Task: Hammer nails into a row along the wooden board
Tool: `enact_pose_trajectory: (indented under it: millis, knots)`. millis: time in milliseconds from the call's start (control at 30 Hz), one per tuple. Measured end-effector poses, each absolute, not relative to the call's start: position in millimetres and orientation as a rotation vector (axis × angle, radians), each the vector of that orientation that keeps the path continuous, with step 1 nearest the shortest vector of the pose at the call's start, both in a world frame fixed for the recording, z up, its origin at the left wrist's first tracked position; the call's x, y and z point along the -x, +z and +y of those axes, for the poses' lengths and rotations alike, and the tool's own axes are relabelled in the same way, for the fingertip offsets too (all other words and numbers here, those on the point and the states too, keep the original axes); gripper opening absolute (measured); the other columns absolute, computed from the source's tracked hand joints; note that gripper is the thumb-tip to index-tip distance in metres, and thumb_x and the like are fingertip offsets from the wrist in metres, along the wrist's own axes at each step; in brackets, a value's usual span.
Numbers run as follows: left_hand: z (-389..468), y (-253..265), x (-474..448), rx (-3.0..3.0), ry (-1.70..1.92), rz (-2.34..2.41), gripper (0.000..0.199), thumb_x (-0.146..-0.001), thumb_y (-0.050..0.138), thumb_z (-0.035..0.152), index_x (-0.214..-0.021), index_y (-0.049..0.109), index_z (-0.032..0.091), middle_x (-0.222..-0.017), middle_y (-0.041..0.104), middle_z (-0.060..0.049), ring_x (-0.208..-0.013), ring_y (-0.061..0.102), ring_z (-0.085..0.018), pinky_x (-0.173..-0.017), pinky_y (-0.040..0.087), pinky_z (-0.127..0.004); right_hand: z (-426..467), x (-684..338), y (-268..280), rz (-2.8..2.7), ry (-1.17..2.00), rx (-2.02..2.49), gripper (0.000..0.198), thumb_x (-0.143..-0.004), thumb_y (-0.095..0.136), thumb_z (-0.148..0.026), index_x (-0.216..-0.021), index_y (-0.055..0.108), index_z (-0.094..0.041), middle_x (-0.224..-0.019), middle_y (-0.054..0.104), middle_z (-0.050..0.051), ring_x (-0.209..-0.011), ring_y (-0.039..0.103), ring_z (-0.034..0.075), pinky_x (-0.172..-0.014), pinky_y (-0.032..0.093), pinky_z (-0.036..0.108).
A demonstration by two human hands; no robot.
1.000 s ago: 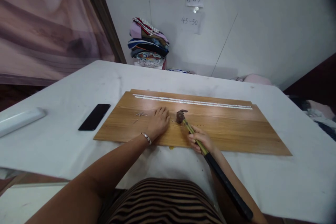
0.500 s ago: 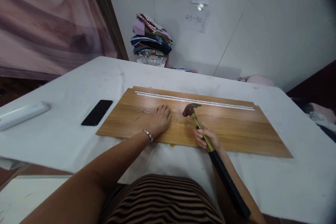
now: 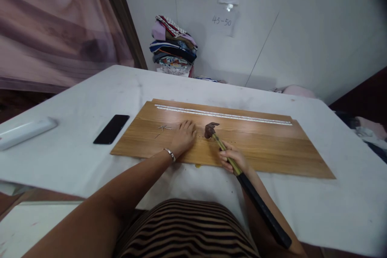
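My left hand (image 3: 184, 136) lies flat on the wooden board (image 3: 266, 149), fingers stretched out and pointing away from me. In my right hand (image 3: 231, 159) is a claw hammer (image 3: 219, 142), its handle gripped partway along with the dark end reaching back beside my forearm. The rusty hammer head is low over the board, just right of my left hand; I cannot tell whether it touches. Small dark nail heads or marks (image 3: 232, 142) run in a row near the head. Several loose nails (image 3: 164, 127) lie on the board left of my left hand.
Two white measuring strips (image 3: 223, 115) run along the board's far side. A black phone (image 3: 111, 129) and a white roll (image 3: 28, 131) lie on the white table (image 3: 72, 161) to the left. Folded clothes (image 3: 174, 48) are stacked by the wall.
The hammer head has come down and to the left, closer to my left hand, with my right hand moving along. My left hand stays in place on the board.
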State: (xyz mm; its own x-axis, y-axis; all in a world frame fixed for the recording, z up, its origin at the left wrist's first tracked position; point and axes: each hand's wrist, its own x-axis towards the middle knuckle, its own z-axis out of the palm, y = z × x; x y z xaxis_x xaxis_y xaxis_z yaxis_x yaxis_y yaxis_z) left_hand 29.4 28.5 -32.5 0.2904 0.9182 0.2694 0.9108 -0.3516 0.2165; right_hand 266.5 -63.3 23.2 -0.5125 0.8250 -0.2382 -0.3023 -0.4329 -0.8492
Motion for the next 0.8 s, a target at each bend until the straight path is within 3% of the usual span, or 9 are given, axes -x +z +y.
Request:
enact_pose_trajectory:
  millis: [800]
  knots:
    - [28.1, -33.8, -29.2, -2.516, 0.565, 1.747, 0.038, -0.104, 0.041, 0.030, -0.130, 0.066, 0.018, -0.149, 0.062, -0.016, -0.142, 0.051, -0.031, -0.121, 0.037, -0.053, -62.3, -266.8, 16.3, -0.985, 1.980, 0.874, 0.064, -0.075, 0.075, -0.032, -0.134, 0.049, -0.024, -0.057, 0.051, -0.014, -0.030, 0.035, 0.005, -0.028, 0.024, 0.017]
